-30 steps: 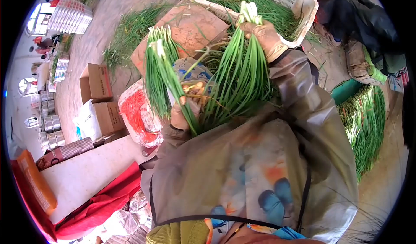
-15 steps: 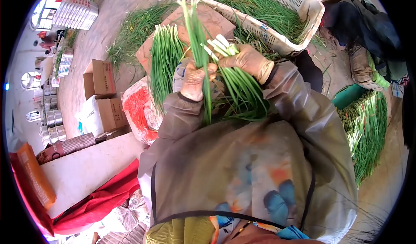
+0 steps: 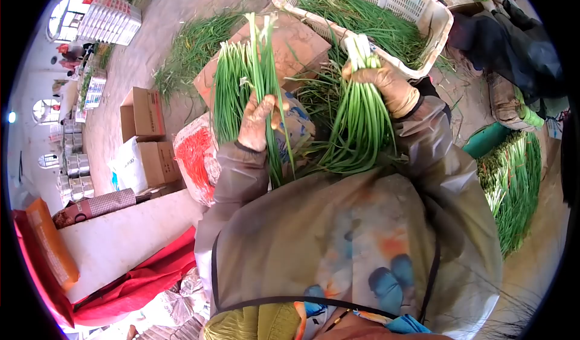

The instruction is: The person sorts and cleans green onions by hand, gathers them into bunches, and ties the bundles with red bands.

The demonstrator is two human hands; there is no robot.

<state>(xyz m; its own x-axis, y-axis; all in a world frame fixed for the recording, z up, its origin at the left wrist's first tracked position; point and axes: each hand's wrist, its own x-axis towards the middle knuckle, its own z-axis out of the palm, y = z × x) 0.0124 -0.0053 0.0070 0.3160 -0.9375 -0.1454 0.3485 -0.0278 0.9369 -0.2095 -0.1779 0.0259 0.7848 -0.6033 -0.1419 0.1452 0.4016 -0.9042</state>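
Observation:
My left hand (image 3: 257,119), bare or thinly gloved, is closed around a few long chive stalks (image 3: 261,56), white ends up. In my right hand (image 3: 383,85), which wears a tan glove, is a thicker bunch of chives (image 3: 359,122); its white ends stick up above the fingers and the green leaves hang toward my lap. Just left of my left hand, a pile of trimmed chives (image 3: 231,92) lies at the edge of a reddish-brown board (image 3: 299,44). The two hands are apart.
A white plastic crate (image 3: 444,29) of loose greens stands ahead. Left are a bag of red ties (image 3: 196,153) and cardboard boxes (image 3: 145,113). Tied bundles of chives (image 3: 519,189) lie at right. Scattered leaves (image 3: 193,44) cover the floor beyond the board.
My hands have moved apart: the right one went right and up with its bunch, now upright rather than tilted left. The left one moved slightly left and down with its stalks.

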